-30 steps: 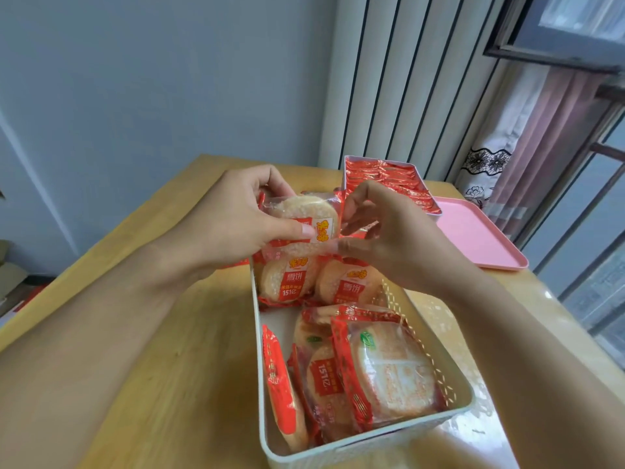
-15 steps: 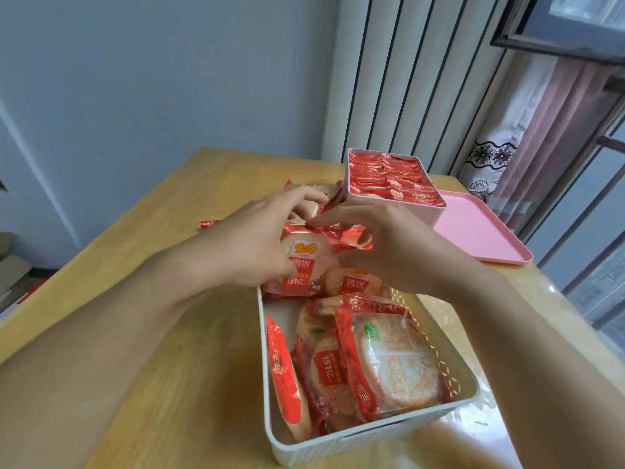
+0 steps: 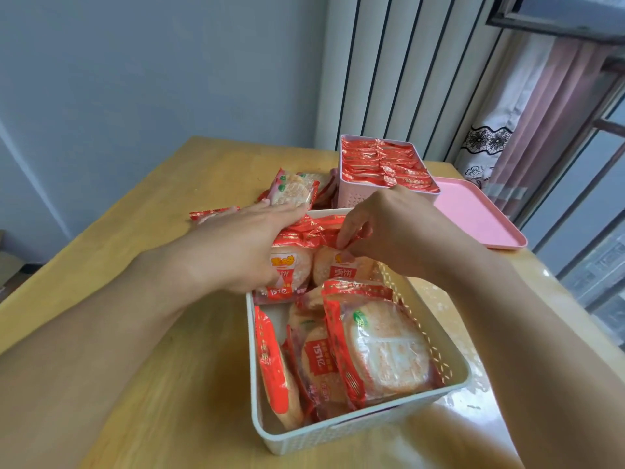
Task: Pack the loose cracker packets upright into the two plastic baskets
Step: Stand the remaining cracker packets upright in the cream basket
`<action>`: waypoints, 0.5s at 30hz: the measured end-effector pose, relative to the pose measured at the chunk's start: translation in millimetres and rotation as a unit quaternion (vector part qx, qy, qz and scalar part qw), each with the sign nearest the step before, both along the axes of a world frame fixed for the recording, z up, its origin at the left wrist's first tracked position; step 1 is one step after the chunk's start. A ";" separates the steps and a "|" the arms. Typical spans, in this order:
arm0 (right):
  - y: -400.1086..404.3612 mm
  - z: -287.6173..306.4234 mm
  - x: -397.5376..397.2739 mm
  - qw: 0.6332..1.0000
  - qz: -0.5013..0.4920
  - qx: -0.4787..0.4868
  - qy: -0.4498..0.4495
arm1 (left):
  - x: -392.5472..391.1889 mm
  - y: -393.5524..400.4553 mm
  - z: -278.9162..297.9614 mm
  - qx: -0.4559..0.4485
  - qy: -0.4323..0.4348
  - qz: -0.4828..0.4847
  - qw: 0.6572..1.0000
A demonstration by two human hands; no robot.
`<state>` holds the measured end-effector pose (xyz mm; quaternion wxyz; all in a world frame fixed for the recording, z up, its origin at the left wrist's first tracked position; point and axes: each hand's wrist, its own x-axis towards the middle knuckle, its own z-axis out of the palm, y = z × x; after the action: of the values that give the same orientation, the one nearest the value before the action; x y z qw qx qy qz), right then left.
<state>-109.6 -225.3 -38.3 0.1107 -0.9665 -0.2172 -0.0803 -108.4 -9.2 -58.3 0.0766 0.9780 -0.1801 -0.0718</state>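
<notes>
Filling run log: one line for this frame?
left hand flat on packets | right hand pinching packet top | white basket part-filled | pink basket full

near basket (image 3: 355, 431) sat on table (image 3: 169, 384), packets (image 3: 382, 353) inside. full basket (image 3: 351, 194) behind it, tray (image 3: 480, 218) to its right, loose packets (image 3: 292, 191) left of it.

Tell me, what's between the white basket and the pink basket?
In the head view, loose cracker packets lie on the table between the white basket and the pink basket, toward the left.
</notes>
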 end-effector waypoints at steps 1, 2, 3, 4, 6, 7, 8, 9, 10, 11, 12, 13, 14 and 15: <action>-1.1 1.7 -1.7 1.000 0.007 -0.010 -0.004 | -0.8 -1.3 -0.3 0.008 0.003 0.001 1.000; -2.8 5.4 -4.5 1.000 0.019 -0.015 -0.006 | -1.1 -1.8 -0.2 0.010 0.009 0.003 1.000; -5.1 11.3 -8.8 0.999 0.034 -0.006 0.002 | 0.6 -1.7 -0.2 0.005 0.018 0.009 1.000; -6.8 17.7 -14.4 0.998 0.049 0.012 0.025 | 2.0 -0.3 -0.6 -0.003 0.027 0.020 0.999; -8.7 27.6 -25.9 0.992 0.069 0.017 0.101 | 4.6 0.9 -1.7 -0.007 0.022 0.041 0.999; -8.7 29.1 -29.9 0.988 0.072 -0.004 0.135 | 4.9 -0.2 -2.1 0.000 0.008 0.049 0.999; -8.0 28.4 -31.9 0.984 0.071 -0.031 0.159 | 3.5 -3.0 -1.7 0.012 -0.006 0.056 0.998; -6.6 26.4 -32.8 0.981 0.070 -0.051 0.173 | 2.8 -6.3 -1.9 0.030 -0.014 0.062 0.998; -5.2 22.5 -31.9 0.980 0.066 -0.061 0.175 | 2.9 -9.5 -2.5 0.048 -0.019 0.065 0.997; -4.1 18.5 -29.6 0.982 0.060 -0.063 0.165 | 5.3 -10.7 -3.5 0.062 -0.019 0.063 0.996; -3.0 15.3 -26.5 0.986 0.052 -0.063 0.145 | 7.9 -10.0 -3.3 0.065 -0.009 0.057 0.996; -2.2 12.0 -22.8 0.990 0.042 -0.064 0.122 | 11.2 -6.8 -1.9 0.049 0.010 0.048 0.998; -1.8 9.3 -19.6 0.992 0.035 -0.059 0.102 | 13.6 -2.0 0.9 0.015 0.037 0.037 0.999; -1.4 7.3 -16.7 0.994 0.030 -0.049 0.091 | 15.3 3.0 5.1 -0.028 0.065 0.025 0.997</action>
<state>-126.3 -226.7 -30.9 0.0851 -0.9671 -0.2385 0.0219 -93.2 -6.2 -53.2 0.1172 0.9729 -0.1523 -0.1284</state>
